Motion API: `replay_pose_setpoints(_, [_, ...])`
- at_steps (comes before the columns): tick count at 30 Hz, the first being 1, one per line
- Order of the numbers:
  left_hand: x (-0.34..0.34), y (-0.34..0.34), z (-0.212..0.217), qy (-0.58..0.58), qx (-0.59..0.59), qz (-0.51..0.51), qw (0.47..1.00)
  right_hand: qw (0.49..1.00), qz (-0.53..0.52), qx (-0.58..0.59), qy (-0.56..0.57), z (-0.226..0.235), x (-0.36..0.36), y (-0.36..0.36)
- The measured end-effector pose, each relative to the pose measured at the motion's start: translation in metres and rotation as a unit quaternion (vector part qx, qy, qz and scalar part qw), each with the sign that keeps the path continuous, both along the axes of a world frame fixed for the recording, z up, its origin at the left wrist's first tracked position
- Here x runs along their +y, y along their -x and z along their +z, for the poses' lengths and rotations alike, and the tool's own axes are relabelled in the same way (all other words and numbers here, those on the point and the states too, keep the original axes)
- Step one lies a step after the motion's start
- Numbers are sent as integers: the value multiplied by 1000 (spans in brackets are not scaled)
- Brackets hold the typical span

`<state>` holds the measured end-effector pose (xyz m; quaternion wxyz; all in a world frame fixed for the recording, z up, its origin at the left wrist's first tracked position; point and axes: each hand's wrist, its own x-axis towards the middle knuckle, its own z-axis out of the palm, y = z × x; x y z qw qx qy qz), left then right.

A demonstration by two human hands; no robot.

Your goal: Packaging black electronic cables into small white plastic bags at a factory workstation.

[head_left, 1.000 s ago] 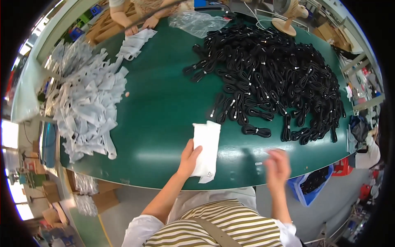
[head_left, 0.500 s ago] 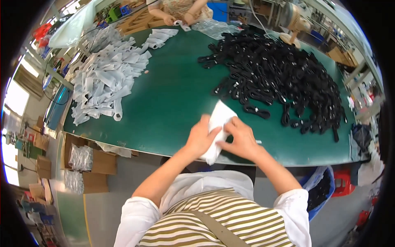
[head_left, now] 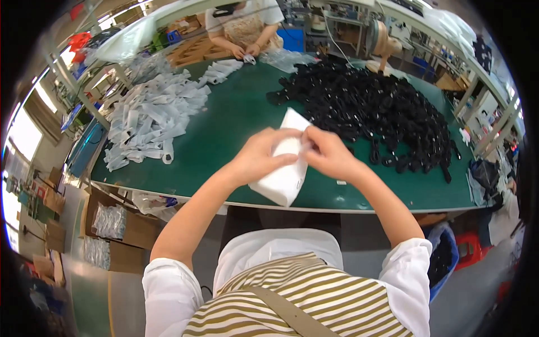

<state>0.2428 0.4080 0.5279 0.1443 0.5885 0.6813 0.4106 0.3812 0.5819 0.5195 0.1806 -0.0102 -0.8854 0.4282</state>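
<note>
Both of my hands hold a stack of white flat bags (head_left: 283,178) above the near edge of the green table (head_left: 224,135). My left hand (head_left: 263,156) grips the stack's left side, fingers curled over its top. My right hand (head_left: 328,153) pinches the stack's upper right edge. The stack tilts, its far corner pointing toward a big heap of black cords (head_left: 376,109) on the table's right half.
A pile of filled clear-white bags (head_left: 151,115) covers the table's left side. Another person (head_left: 241,28) works with small bags at the far edge. Cardboard boxes (head_left: 112,236) stand on the floor at left, a blue bin (head_left: 443,258) at right.
My right hand came in from the table's edge and joined the left on the white stack. The stack has been lifted off the table and tilted.
</note>
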Motion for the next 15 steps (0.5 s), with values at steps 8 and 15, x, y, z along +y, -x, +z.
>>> replay_pose_setpoints(8, [-39,10,-28,78,-58,-10,995,989,73,-61,-109,-27,-25,8])
replay_pose_setpoints(15, [-58,1,-58,-53,-157,-9,986,998,62,-30,-3,-2,-57,18])
